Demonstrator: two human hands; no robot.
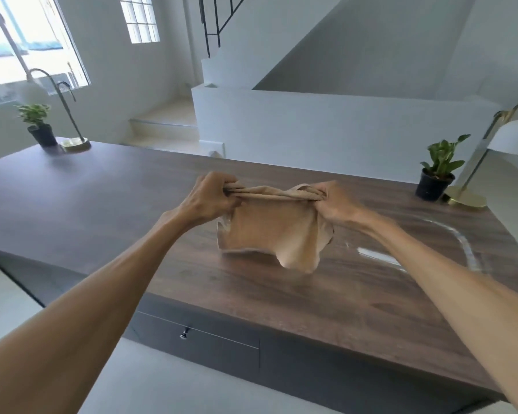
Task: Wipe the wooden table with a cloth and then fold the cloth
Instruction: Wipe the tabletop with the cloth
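A beige cloth (pixel 272 231) hangs in the air above the middle of the dark wooden table (pixel 281 297). My left hand (pixel 211 195) grips its bunched upper left end. My right hand (pixel 337 201) grips the bunched upper right end. The top edge is stretched between both hands, and the rest of the cloth droops below them, its lower edge just above the tabletop. Whether the lowest fold touches the wood I cannot tell.
A potted plant (pixel 39 124) and a curved brass lamp (pixel 66 115) stand at the table's far left corner. Another potted plant (pixel 438 171) and a brass lamp with a white shade (pixel 488 162) stand at the far right. A drawer knob (pixel 184 334) shows below the front edge.
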